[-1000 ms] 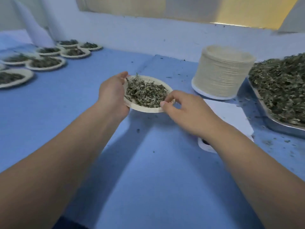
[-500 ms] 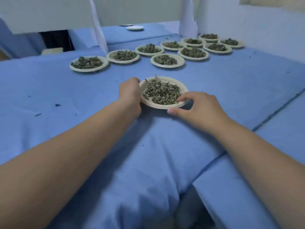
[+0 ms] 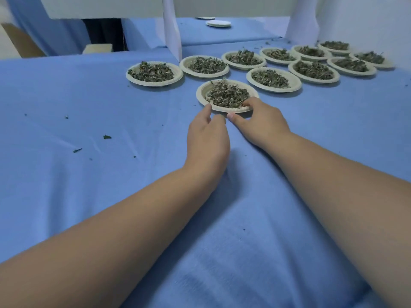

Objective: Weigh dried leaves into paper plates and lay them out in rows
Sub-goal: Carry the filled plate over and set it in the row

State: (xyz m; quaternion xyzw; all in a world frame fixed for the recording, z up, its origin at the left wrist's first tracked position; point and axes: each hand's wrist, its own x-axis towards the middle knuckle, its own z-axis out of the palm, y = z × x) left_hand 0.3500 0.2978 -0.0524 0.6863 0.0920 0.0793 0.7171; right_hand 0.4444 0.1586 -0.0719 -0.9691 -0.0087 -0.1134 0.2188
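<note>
Head view: my right hand pinches the near rim of the leaf-filled paper plate on the bench, left hand relaxed beside it; I'd slide it flat into line with its row.

Round beige paper plate of dried green leaves on blue-clothed worktop; right hand pinches its near rim, left hand touches it; filled plates lie behind it.
</note>
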